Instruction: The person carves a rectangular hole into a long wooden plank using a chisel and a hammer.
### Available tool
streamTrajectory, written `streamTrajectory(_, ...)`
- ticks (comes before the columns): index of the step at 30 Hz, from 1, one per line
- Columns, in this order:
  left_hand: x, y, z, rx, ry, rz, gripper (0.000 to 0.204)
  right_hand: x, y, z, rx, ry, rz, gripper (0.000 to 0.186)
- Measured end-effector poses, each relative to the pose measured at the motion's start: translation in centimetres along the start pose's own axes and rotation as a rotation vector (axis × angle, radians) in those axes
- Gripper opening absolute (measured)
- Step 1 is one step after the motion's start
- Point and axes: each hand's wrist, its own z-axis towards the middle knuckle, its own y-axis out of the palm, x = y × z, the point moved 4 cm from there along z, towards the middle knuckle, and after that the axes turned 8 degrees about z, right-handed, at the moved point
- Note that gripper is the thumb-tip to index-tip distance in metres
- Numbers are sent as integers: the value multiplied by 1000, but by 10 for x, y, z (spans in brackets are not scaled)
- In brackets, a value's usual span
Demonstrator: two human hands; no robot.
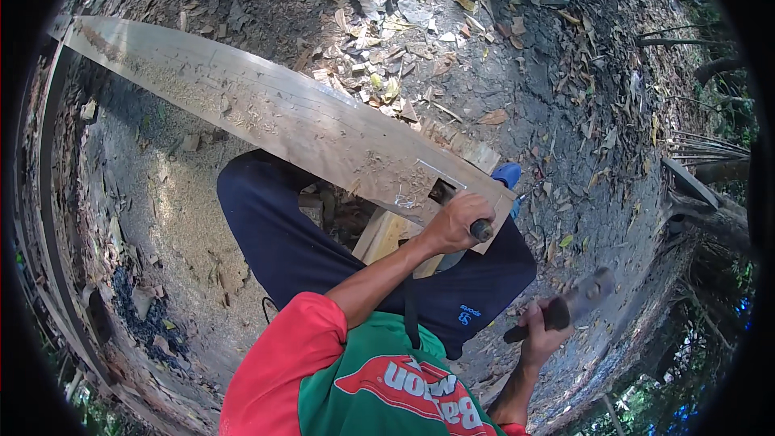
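A long wooden plank [295, 117] lies diagonally over my bent legs, with shavings and white markings near a rectangular hole [442, 187] at its right end. My left hand [460, 218] is closed around the dark handle of a chisel [480, 229], held upright at that hole; the blade is mostly hidden. Lower right, my right hand [539, 337] grips the dark handle of a hammer-like tool [588, 295] out beside my leg; its greyish head is blurred.
Wood blocks [376, 238] sit under the plank between my legs. Dry leaves and chips [379, 24] litter the ground, with sawdust [190, 226] at left. A long rail-like piece [50, 137] runs along the left; branches and logs [710, 186] lie at right.
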Motion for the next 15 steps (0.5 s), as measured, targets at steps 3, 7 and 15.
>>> streamTrajectory(3, 1, 0, 2, -20, -9, -22, 20, -21, 19, -2, -67, -279, 78, 26)
streamTrajectory(7, -2, 6, 4, -54, -21, -3, 19, 31, 48, 13, -275, -598, -747, 14)
streamTrajectory(15, 0, -2, 26, 106, -18, 8, 21, -30, 65, 62, -205, 84, -234, 21)
